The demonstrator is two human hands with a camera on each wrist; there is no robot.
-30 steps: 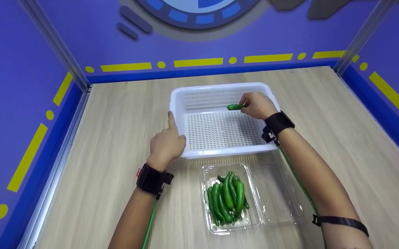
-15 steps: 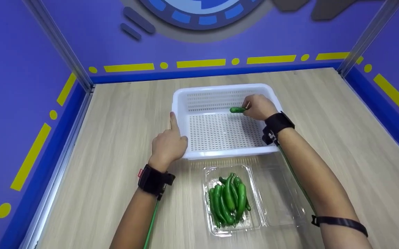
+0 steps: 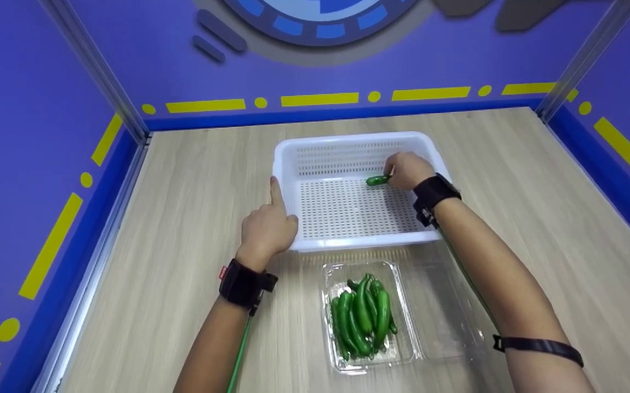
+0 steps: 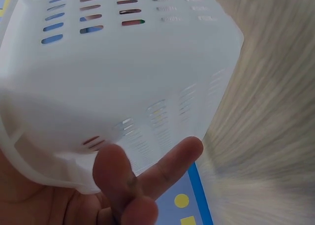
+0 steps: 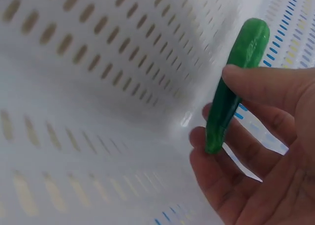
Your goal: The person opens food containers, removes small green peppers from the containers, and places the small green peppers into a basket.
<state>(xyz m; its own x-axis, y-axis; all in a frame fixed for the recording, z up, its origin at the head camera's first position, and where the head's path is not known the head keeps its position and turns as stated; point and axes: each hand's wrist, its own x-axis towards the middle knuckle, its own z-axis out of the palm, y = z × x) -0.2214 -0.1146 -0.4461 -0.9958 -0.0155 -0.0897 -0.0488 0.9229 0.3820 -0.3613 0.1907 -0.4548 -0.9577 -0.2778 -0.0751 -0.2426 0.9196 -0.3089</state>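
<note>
One pepper point(image 3: 376, 180) is held inside the basket, in its far right part, with its end directed to the left. The person's right grip point(image 3: 410, 170) pinches it between the thumb and the fingers, so it is not released yet. Whether the pepper touches the floor of the basket, I cannot tell.

The basket point(image 3: 366, 240) stands upright on the far half of the tabletop. Around its left side is the left grip point(image 3: 268, 229): the thumb lies over the rim, the forefinger is straight along the outside, and it seems to me that it holds the basket steady. In the part of the basket which I can see, there is no other pepper than this one.

On the near side, just before the basket, there is a clear box point(image 3: 402, 300) with the other peppers point(image 3: 355, 316) in it. They lie in one heap, some of them covered, so I cannot count them surely. The clear lid point(image 3: 440, 305) is folded open to the right, on the tabletop point(image 3: 184, 191).

By my judgement the work is only at its beginning: the box is opened and one pepper is within the basket, but not let go; the whole heap is left.
</note>
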